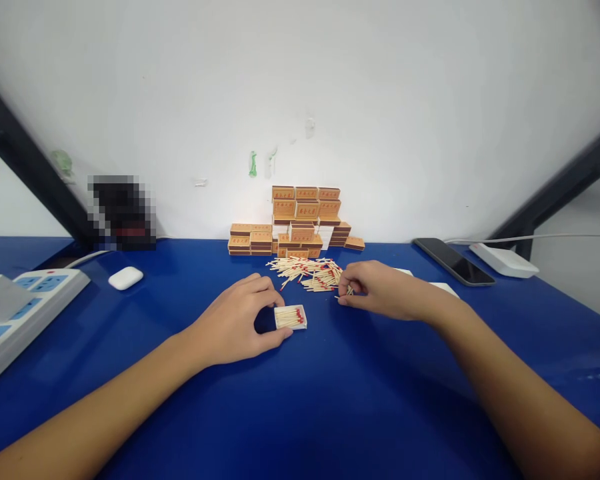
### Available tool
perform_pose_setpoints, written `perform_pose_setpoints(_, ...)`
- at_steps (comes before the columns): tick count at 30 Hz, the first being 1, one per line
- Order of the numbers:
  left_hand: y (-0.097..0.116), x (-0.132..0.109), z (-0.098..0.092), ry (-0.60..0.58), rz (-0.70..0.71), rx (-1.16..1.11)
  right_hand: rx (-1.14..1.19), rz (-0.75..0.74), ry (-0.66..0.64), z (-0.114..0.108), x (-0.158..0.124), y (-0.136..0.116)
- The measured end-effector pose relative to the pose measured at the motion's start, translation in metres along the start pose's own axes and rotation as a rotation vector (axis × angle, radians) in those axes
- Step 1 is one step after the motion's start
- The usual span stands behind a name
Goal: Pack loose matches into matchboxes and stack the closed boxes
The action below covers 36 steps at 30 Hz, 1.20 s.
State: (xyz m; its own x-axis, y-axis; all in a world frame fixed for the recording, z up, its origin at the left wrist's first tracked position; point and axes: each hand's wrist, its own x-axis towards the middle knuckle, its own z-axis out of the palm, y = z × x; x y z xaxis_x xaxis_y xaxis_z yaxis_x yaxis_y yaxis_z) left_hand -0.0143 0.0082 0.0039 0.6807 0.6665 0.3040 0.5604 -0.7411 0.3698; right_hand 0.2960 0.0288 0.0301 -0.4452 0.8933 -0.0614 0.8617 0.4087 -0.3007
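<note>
My left hand [245,317] is curled around a small white matchbox tray [291,327], thumb along its near side and fingers on its far side. Red-headed matches lie in the tray, their heads toward the right. To the right, my right hand [367,287] pinches at least one match [338,297] between thumb and fingertips, just beside the loose heap. That heap of matches [305,270] spreads over the blue table in front of stacked orange matchboxes [307,210]. The curled fingers partly hide what the right hand holds.
A white power strip [35,307] and a white earbud case [125,278] lie on the left. On the right are a dark phone [453,261] and a white box-shaped device [503,260] by a cable. The white wall [300,80] rises behind the blue table [290,413].
</note>
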Motion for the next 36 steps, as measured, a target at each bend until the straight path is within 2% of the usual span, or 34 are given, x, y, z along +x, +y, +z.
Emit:
perform_pose_setpoints(4, 0.003, 0.000, 0.000, -0.008, -0.009, -0.003, 0.019, -0.053, 0.012, 0.006, 0.001, -0.009)
perform_pose_setpoints(8, 0.008, 0.001, 0.003, -0.009, -0.007, 0.006, 0.121, -0.157, 0.142, 0.012, -0.003, -0.049)
perform_pose_setpoints(10, 0.010, 0.001, 0.005, 0.003, 0.003, 0.000, 0.152, -0.208, 0.149, 0.019, -0.004, -0.070)
perform_pose_setpoints(12, 0.010, 0.002, 0.006, 0.014, 0.006, -0.006, 0.152, -0.232, 0.128, 0.025, -0.004, -0.080)
perform_pose_setpoints(14, 0.009, 0.002, 0.006, 0.014, 0.002, -0.006, 0.144, -0.229, 0.160, 0.027, -0.002, -0.074)
perform_pose_setpoints(17, 0.007, 0.002, 0.007, 0.008, 0.000, 0.005, 0.083, -0.188, 0.308, 0.022, 0.003, -0.048)
perform_pose_setpoints(18, 0.007, 0.002, 0.008, 0.006, 0.003, 0.007, 0.056, -0.192, 0.322, 0.020, 0.005, -0.039)
perform_pose_setpoints(22, 0.008, 0.002, 0.009, -0.010, 0.004, 0.001, 0.063, -0.226, 0.217, 0.020, 0.012, -0.018)
perform_pose_setpoints(30, 0.009, 0.001, 0.007, -0.014, -0.004, -0.011, 0.103, -0.148, 0.108, 0.022, 0.029, -0.024)
perform_pose_setpoints(36, 0.010, 0.002, 0.007, -0.009, 0.002, -0.008, 0.056, -0.134, 0.040, 0.020, 0.029, -0.025)
